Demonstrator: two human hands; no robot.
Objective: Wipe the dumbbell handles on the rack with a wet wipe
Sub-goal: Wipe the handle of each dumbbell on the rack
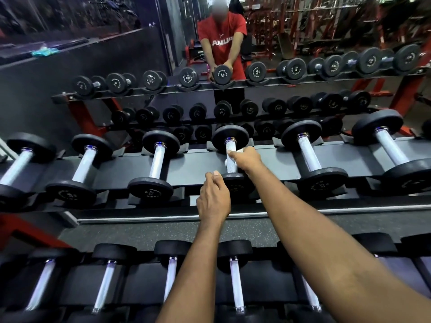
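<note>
White and soft, the wet wipe [240, 150] lies round the rough handle [231, 146] of a dumbbell [230, 135] on the rack [268, 159] — fingers of my right hand [247, 158] clench it there. My left hand [213, 197] grips the near head [236, 185] — heavy, I judge, so steady.

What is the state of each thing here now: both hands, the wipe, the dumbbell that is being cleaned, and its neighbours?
Dumbbell: lies in its cradle on the rack.
Right hand: grips the wet wipe round the handle.
Wet wipe: wrapped round the handle, mostly hidden under the hand.
Left hand: holds the near head of the dumbbell.
Neighbouring dumbbells: lie in their cradles, untouched.
</note>
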